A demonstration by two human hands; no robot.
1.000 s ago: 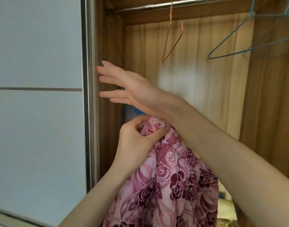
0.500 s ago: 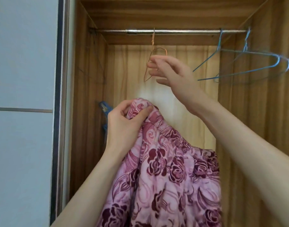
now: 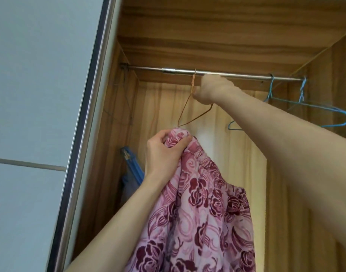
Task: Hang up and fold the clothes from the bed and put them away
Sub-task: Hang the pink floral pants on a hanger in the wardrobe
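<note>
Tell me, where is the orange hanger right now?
The orange hanger hangs from the rail, left of the blue hangers, gripped by the right hand.

Wooden wardrobe interior [image 3: 217,36] with vertical grain on its back and side panels and a horizontal board across the top. To the left stands a pale grey sliding door [image 3: 31,95], edged by a dark metal frame strip [image 3: 84,134] and crossed by a thin horizontal seam. Low against the left inner wall, a blue clip-like object [image 3: 129,160] sits above a darker blue item, partly hidden.
</note>
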